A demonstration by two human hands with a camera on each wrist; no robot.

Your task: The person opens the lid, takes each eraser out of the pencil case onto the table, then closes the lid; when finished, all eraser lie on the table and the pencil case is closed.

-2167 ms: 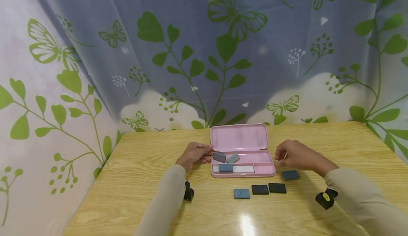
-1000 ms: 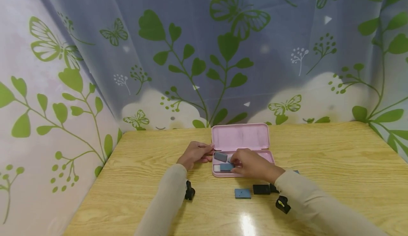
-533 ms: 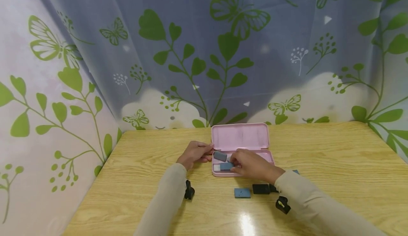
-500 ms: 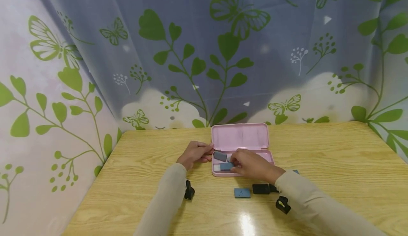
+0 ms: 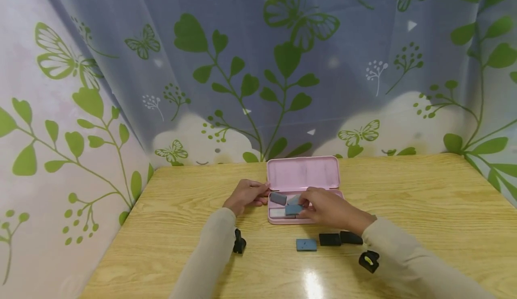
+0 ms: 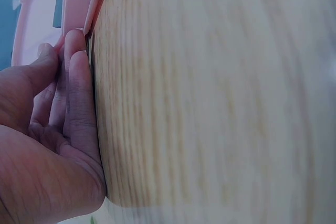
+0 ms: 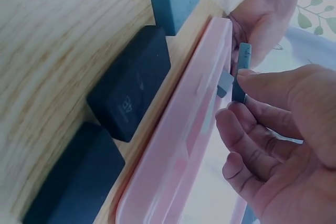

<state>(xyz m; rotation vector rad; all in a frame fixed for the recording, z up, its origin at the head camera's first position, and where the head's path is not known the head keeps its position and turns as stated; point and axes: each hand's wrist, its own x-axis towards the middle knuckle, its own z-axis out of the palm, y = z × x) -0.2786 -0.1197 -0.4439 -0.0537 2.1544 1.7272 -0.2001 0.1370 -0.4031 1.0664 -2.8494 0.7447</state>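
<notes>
An open pink pencil case (image 5: 282, 221) stands on the table with its lid up. My left hand (image 5: 247, 196) holds its left edge near the hinge, thumb against the lid corner. My right hand (image 5: 329, 207) pinches a blue eraser (image 5: 293, 210) between thumb and fingers over the front compartment. In the right wrist view the held eraser (image 7: 242, 59) stands on edge. A grey eraser (image 5: 278, 198) and a pale blue-grey one (image 5: 293, 200) lie in the back compartment. A white strip (image 5: 277, 213) shows beneath the held eraser; its right part is hidden by my hand.
In front of the case lie a blue eraser (image 5: 306, 244) and two black blocks, one (image 5: 329, 239) beside the other (image 5: 351, 238). The right sleeve covers the table right of the case. A patterned curtain (image 5: 226, 65) hangs behind the table.
My right hand came from right of the case into it and took hold of the blue eraser. In the last half second hand and eraser shifted slightly right. The left hand stayed put.
</notes>
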